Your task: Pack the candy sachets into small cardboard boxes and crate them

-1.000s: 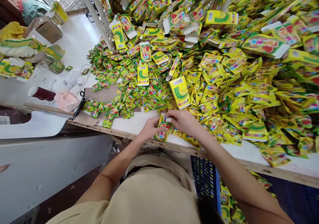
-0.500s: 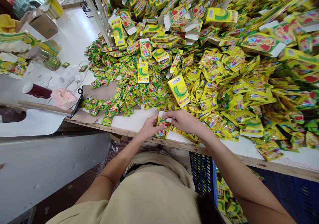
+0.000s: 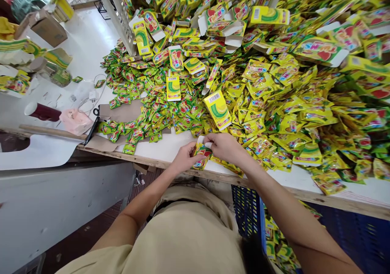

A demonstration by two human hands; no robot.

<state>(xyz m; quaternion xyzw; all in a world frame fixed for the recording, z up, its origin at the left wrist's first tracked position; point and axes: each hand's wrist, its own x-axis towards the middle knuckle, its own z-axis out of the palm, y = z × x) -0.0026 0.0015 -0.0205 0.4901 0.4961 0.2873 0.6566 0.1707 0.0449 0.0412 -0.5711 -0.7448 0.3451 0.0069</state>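
Between my hands, at the table's front edge, is a small printed carton [image 3: 201, 153] with white flaps standing up at its far end. My left hand [image 3: 185, 158] grips its left side, the thumb lying across the printed front. My right hand [image 3: 224, 146] is closed at the carton's flap end, fingertips pinched by the white flaps; whether a sachet is between them is hidden. Just beyond lies a yellow carton [image 3: 217, 109] with a barcode. Yellow sachets [image 3: 258, 111] heap up to the right, and small green sachets [image 3: 134, 134] spread to the left.
Open cartons [image 3: 219, 16] pile up at the back beside a white plastic crate [image 3: 129, 42]. Scissors [image 3: 92, 130], a dark red cup [image 3: 44, 111] and a jar [image 3: 55, 73] are at left. Below the wooden edge is a blue crate [image 3: 248, 209] with yellow packs beside it.
The carton has shifted slightly to the right and tilted a little, with both hands still on it. The whole view has moved slightly; the piles look unchanged.
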